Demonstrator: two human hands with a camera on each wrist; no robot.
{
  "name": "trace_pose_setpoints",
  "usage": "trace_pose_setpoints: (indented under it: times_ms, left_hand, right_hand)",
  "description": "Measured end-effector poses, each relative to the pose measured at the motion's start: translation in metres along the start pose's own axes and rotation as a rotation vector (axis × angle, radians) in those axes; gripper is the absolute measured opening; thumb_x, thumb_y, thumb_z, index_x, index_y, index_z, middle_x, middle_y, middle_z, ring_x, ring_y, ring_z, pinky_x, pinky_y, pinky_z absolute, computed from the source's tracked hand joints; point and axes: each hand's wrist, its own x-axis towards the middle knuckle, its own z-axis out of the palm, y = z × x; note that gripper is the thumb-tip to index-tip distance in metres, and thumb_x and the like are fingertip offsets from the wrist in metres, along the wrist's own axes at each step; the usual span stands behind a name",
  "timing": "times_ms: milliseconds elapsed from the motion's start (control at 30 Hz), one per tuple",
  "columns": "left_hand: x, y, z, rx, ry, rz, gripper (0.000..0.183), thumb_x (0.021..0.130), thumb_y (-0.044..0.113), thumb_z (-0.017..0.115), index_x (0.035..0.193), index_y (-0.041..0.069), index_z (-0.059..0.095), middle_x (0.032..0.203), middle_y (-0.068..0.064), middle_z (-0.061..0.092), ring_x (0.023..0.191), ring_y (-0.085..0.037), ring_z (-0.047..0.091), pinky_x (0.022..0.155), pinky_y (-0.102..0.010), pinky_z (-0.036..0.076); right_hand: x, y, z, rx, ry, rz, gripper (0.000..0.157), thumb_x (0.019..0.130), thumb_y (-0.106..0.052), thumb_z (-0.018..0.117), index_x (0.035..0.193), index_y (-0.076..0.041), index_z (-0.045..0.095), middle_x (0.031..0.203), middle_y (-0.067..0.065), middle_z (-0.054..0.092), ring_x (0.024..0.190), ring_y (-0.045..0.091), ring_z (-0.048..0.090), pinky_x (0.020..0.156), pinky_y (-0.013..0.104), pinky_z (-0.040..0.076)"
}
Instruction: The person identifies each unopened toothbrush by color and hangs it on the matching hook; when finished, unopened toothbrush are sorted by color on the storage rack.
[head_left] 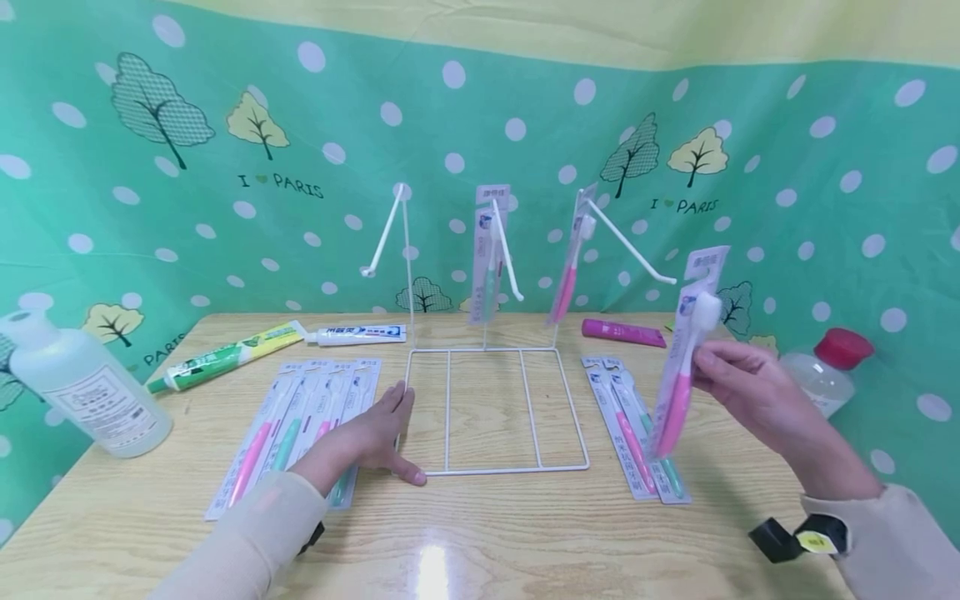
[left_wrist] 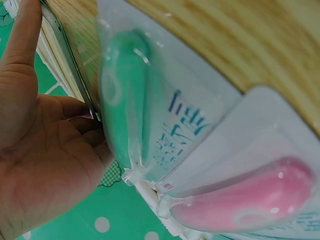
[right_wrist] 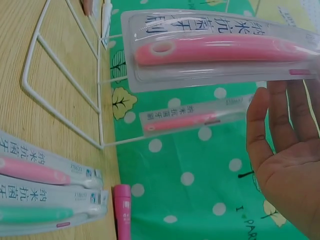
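A white wire display rack (head_left: 491,472) stands mid-table with three hooked arms. My left hand (head_left: 378,433) rests at its left side, thumb stretched by the front corner and fingers along the side wire. In the left wrist view, packaged toothbrushes (left_wrist: 131,95) partly cover the left hand (left_wrist: 50,150). My right hand (head_left: 753,392) pinches the edge of a packaged pink toothbrush (head_left: 684,358), upright, right of the rack. A packaged green toothbrush (head_left: 489,267) hangs on the middle arm and a packaged pink toothbrush (head_left: 572,267) on the right arm. No package hangs on the left arm (head_left: 386,229).
Several packaged toothbrushes (head_left: 251,458) lie left of the rack; two packaged toothbrushes (head_left: 633,442) lie right. Behind are a green-yellow toothpaste tube (head_left: 232,357), a white toothpaste tube (head_left: 360,335) and a pink tube (head_left: 622,332). A pump bottle (head_left: 90,387) and red-capped bottle (head_left: 825,371) flank the table.
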Motion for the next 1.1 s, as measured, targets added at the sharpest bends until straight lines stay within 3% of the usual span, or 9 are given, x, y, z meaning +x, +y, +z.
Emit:
trace_pose_setpoints:
  times_ms: [233,367,600,733,1100]
  left_hand:
    - [0.000,0.001,0.000,0.009,0.001,0.000,0.128,0.053,0.059,0.076,0.143,-0.004,0.010,0.149,-0.023,-0.001,0.136,-0.036,0.000,0.109,-0.046,0.012]
    - [0.000,0.001,-0.001,0.003,0.004,-0.003,0.128,0.053,0.058,0.077,0.143,-0.004,0.010,0.149,-0.023,0.000,0.136,-0.036,0.000,0.109,-0.046,0.012]
    - [0.000,0.000,0.001,-0.002,0.009,0.001,0.129,0.052,0.060,0.076,0.143,-0.005,0.010,0.148,-0.024,0.000,0.136,-0.036,0.000,0.109,-0.047,0.012]
    - [0.000,-0.001,0.001,0.003,0.008,-0.004,0.130,0.052,0.060,0.076,0.143,-0.004,0.010,0.149,-0.023,-0.001,0.136,-0.036,0.000,0.109,-0.046,0.012]
    - [0.001,-0.002,0.002,0.010,0.006,-0.018,0.130,0.051,0.062,0.075,0.144,-0.002,0.009,0.149,-0.021,-0.001,0.136,-0.034,0.000,0.109,-0.045,0.012]
  right_hand:
    - [0.008,0.001,0.005,-0.007,-0.034,-0.020,0.039,0.094,0.011,0.028,0.114,0.000,0.060,0.116,0.005,0.056,0.103,0.013,0.056,0.089,0.023,0.045]
    - [0.015,0.002,0.009,-0.042,-0.019,0.018,0.037,0.095,0.008,0.030,0.114,0.000,0.060,0.113,0.005,0.059,0.099,0.014,0.059,0.088,0.023,0.045]
    - [0.032,0.009,0.015,-0.177,0.118,0.167,0.026,0.097,-0.006,0.040,0.111,0.003,0.060,0.100,0.007,0.064,0.087,0.017,0.061,0.084,0.026,0.048]
    - [0.045,0.015,0.016,-0.273,0.197,0.259,0.031,0.096,-0.020,0.046,0.116,0.001,0.058,0.103,0.009,0.062,0.091,0.020,0.060,0.084,0.028,0.049]
    - [0.081,0.032,0.016,-0.303,0.279,0.333,0.044,0.092,-0.037,0.050,0.118,-0.002,0.056,0.106,0.010,0.063,0.096,0.023,0.059,0.086,0.035,0.048]
